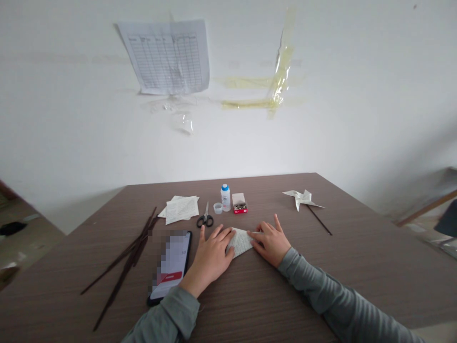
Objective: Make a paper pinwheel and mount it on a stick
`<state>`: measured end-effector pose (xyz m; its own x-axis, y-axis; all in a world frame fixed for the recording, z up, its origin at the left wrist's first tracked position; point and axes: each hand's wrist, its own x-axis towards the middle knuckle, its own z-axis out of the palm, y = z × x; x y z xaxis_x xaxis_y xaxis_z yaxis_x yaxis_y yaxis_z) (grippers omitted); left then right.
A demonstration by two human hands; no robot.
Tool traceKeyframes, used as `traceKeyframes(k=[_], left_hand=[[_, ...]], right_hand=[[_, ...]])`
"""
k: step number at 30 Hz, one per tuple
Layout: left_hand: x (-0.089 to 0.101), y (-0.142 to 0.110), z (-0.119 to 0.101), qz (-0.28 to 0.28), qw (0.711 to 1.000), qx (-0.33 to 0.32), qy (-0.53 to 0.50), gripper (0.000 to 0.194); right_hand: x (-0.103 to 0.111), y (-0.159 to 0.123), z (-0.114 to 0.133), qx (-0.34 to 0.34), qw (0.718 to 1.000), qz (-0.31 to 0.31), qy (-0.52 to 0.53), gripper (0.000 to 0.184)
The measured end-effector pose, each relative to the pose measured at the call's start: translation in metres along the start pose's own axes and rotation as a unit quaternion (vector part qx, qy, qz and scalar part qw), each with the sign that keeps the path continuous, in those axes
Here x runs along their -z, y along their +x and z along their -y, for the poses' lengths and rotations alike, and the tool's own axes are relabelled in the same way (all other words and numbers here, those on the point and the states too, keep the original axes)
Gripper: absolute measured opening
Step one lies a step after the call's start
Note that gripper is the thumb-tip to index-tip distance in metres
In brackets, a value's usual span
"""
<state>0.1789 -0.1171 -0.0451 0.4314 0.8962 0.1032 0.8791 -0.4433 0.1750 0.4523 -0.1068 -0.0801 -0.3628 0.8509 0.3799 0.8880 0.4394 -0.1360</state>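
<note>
A folded sheet of written paper (242, 240) lies on the brown table (321, 286) between my hands. My left hand (210, 257) rests flat on its left part, fingers stretched out. My right hand (271, 242) presses flat on its right corner, fingers extended. A phone (171, 267) with a lit screen lies just left of my left hand.
Black scissors (205, 219), a small cap (217, 207), a white glue bottle (225, 197) and a red box of pins (239, 203) stand behind the hands. Paper sheets (181, 208) lie at the back left, several dark sticks (124, 259) at left, a paper pinwheel (303, 198) at right.
</note>
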Motion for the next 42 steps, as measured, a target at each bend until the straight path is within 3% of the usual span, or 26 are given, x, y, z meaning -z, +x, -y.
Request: traceKeyframes(k=[10, 24, 29, 35, 42], left_hand=[[-0.001, 0.000, 0.001, 0.007, 1.000, -0.005, -0.002, 0.062], [0.004, -0.001, -0.002, 0.015, 1.000, -0.002, 0.002, 0.066], [0.003, -0.001, -0.005, 0.007, 1.000, 0.001, 0.007, 0.064], [0.001, -0.003, -0.006, 0.002, 1.000, 0.000, 0.012, 0.064], [-0.001, -0.005, -0.004, -0.001, 1.000, -0.001, 0.016, 0.062]], right_hand=[[0.008, 0.003, -0.001, -0.007, 0.999, 0.038, 0.017, 0.044], [0.009, 0.002, 0.002, -0.005, 1.000, 0.013, 0.008, 0.038], [0.011, 0.003, 0.009, -0.028, 1.000, 0.012, 0.007, 0.035], [-0.008, 0.001, 0.018, -0.073, 0.997, -0.029, -0.009, 0.032], [-0.011, 0.003, 0.009, -0.138, 0.990, 0.015, 0.003, 0.041]])
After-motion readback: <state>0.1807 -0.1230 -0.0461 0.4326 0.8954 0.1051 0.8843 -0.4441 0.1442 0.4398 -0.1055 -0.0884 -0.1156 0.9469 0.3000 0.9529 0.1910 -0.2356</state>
